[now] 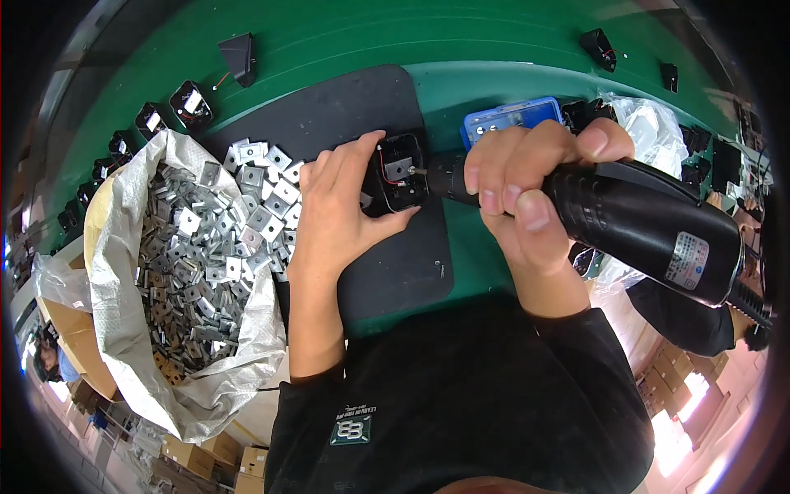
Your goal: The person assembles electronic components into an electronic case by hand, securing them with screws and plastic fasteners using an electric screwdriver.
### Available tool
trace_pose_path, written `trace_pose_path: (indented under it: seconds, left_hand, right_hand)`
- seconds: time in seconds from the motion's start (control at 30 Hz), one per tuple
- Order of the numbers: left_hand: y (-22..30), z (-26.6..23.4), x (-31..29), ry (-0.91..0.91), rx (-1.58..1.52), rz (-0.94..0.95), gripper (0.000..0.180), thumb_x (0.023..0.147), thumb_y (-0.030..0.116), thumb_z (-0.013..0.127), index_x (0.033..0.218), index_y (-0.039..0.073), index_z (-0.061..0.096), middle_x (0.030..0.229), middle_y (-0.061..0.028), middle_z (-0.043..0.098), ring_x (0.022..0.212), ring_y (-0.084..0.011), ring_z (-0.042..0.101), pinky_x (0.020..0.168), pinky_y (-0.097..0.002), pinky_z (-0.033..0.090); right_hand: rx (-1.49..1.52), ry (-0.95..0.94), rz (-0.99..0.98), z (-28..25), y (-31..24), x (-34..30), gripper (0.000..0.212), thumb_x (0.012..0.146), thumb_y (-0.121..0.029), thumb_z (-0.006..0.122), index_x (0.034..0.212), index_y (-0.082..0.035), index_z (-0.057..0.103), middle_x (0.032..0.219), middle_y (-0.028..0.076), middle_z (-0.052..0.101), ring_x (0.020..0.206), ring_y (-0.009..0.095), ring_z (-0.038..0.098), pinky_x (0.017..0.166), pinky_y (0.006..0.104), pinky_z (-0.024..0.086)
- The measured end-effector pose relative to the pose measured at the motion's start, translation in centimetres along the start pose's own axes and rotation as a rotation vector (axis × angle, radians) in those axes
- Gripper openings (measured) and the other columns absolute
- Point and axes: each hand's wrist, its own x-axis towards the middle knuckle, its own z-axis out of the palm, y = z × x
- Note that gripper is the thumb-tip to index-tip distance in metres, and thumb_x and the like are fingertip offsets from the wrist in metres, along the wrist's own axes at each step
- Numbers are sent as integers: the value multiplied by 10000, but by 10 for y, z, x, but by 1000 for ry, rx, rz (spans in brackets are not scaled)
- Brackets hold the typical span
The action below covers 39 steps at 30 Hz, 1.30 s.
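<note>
"What's sitting nearest?"

"At left, a white sack [123,313] is holding metal pieces [210,255]."

"And the hands?"

"The left hand [339,198] is clasping a black housing [395,191] over the dark mat [387,284]; the right hand [527,177] is gripping a black power driver [642,218] (its bit [418,170] is reaching into the housing)."

"Farther off?"

"A blue box [514,111] is sitting beyond the right hand; a wedge-shaped black case [240,62] is lying on the green table [346,37] past the mat."

Plates [234,268] lie in the sack [119,313] at left and on the mat [387,280]; the housing [393,149] is between left hand [344,198] and driver [646,222], the tray [512,107] beyond the driver.
</note>
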Motion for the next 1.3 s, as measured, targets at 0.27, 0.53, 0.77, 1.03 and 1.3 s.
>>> trace_pose_path:
  seconds: [0.27,0.53,0.77,1.03,1.3]
  left_hand:
    - [-2,0,2,26,-75,6,776,521,265,849,1211,48,567,1039,-94,627,953,-271,573,830,-377,378]
    - [-3,2,1,22,-94,0,778,523,283,848,1211,51,567,1033,-91,621,951,-271,569,869,-382,380]
    - [-3,2,-1,28,-75,14,787,523,291,847,1220,57,566,1040,-89,615,958,-276,563,869,-391,378]
    - [-9,8,2,77,-99,82,757,504,264,850,1184,55,591,1056,-76,624,909,-270,553,829,-376,386]
    - [-8,10,1,100,-66,99,723,514,265,851,1157,54,597,1034,-74,637,887,-274,568,824,-375,390]
  right_hand:
    - [32,-24,63,2,2,-1,547,792,8,613,1246,-115,334,696,42,513,587,168,547,620,334,497]
    - [52,-17,-34,2,15,0,555,732,112,573,1218,-36,349,660,75,556,561,176,582,588,323,546]
    - [32,-51,28,1,11,-3,501,792,19,605,1199,-111,343,692,44,512,575,165,544,609,333,503]
    - [-15,-199,127,4,10,2,400,843,-10,630,1070,-167,341,725,28,497,591,153,503,604,354,471]
    - [62,-205,132,7,21,8,403,833,26,617,1085,-123,339,685,43,490,556,152,492,563,327,465]
